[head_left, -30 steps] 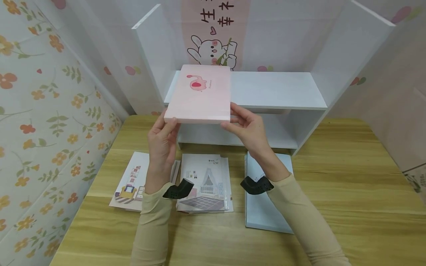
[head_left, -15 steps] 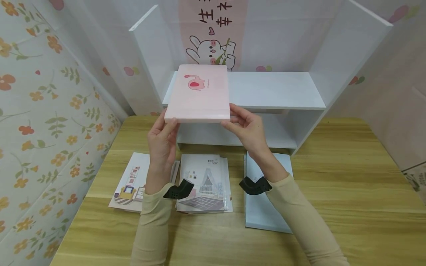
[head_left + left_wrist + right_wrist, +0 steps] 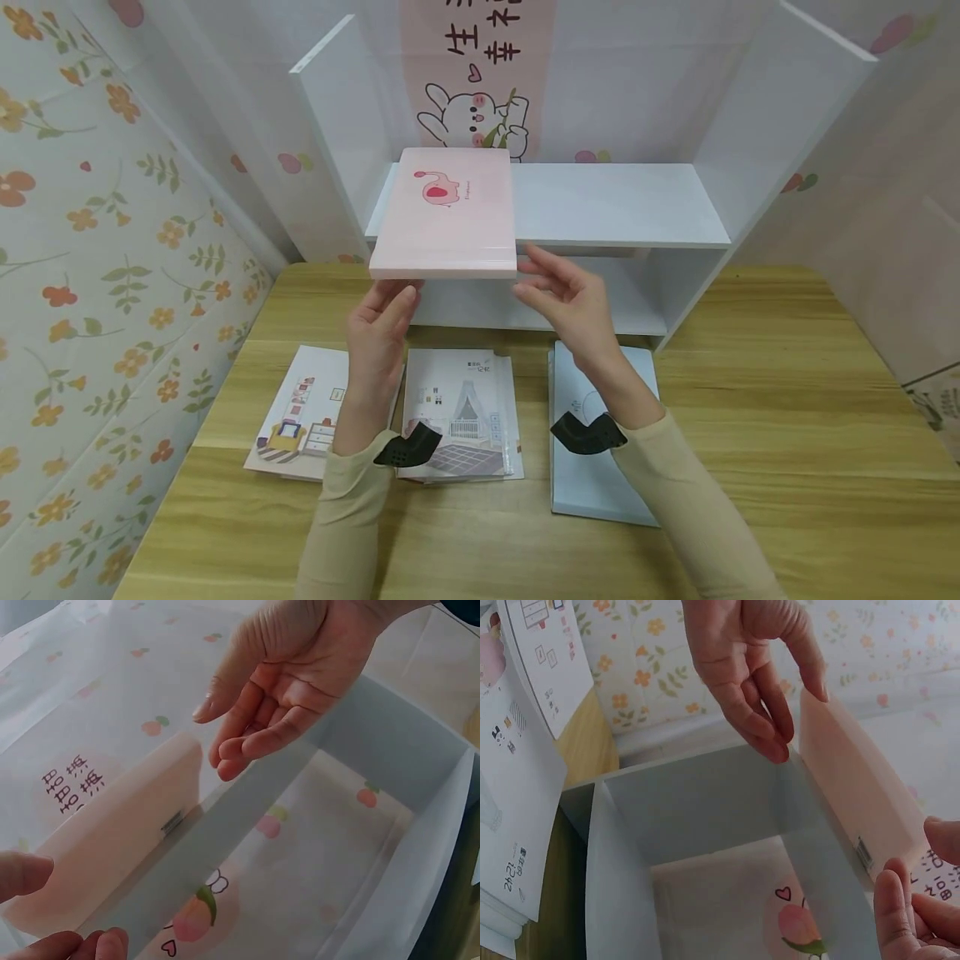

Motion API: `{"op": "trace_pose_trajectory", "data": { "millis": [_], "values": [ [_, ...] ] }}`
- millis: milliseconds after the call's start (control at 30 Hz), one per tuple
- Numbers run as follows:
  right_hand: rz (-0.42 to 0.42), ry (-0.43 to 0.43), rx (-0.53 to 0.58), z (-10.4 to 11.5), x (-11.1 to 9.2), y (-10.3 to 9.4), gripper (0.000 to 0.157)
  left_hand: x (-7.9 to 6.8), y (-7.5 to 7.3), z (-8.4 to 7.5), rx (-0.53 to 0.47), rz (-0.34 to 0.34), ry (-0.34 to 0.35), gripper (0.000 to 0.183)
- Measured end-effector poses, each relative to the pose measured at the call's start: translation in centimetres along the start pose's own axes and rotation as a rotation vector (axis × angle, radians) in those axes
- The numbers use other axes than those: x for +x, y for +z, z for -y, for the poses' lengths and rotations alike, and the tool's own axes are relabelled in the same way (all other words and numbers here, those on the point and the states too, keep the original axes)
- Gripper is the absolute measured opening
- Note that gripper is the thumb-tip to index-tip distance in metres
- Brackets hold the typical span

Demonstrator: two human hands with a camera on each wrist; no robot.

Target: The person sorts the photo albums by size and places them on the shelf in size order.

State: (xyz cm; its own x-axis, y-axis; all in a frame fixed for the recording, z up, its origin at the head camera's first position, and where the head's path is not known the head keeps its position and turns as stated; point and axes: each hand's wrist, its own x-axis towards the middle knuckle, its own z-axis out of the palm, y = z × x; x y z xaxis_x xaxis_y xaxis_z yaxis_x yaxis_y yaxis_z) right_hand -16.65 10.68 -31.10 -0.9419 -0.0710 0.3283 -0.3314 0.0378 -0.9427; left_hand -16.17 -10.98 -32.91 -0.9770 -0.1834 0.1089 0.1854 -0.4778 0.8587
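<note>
A pink book (image 3: 450, 221) with an elephant on its cover lies flat on the upper board of the white shelf (image 3: 615, 200). Its near end juts past the board's front edge, and a barcode shows on its underside in both wrist views. My left hand (image 3: 378, 333) is just below the book's near left corner, fingers loosely bent and holding nothing. To the right of the near right corner my right hand (image 3: 566, 304) is held with relaxed fingers, apart from the book. In the right wrist view, my left hand's thumb is close to the pink book (image 3: 855, 780); contact is unclear.
On the wooden table (image 3: 787, 417) lie a white illustrated book (image 3: 292, 425) at left, a stack of grey-white books (image 3: 461, 417) in the middle and a light blue book (image 3: 592, 467) at right. White side panels (image 3: 333, 117) flank the shelf. A floral curtain (image 3: 112, 333) hangs at left.
Both hands have let go of the pink book. The left hand has dropped slightly and moved right; the right hand has shifted right and down. The book stays in nearly the same place.
</note>
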Motion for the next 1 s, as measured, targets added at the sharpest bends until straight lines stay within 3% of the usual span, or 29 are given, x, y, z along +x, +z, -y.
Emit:
{"op": "trace_pose_trajectory", "data": {
  "millis": [367,600,1000],
  "values": [
    [0.000,0.047,-0.009,-0.2,-1.8,-1.3,0.048,-1.7,0.8,1.2,0.055,0.095,-0.061,0.040],
    [0.010,0.083,-0.017,-0.6,-2.7,-1.8,0.047,-2.5,1.5,2.3,0.057,0.111,-0.106,0.040],
    [0.014,0.093,-0.032,-1.2,-4.3,-2.9,0.047,-4.0,2.8,4.6,0.152,0.195,-0.183,0.041]
  ]
}}
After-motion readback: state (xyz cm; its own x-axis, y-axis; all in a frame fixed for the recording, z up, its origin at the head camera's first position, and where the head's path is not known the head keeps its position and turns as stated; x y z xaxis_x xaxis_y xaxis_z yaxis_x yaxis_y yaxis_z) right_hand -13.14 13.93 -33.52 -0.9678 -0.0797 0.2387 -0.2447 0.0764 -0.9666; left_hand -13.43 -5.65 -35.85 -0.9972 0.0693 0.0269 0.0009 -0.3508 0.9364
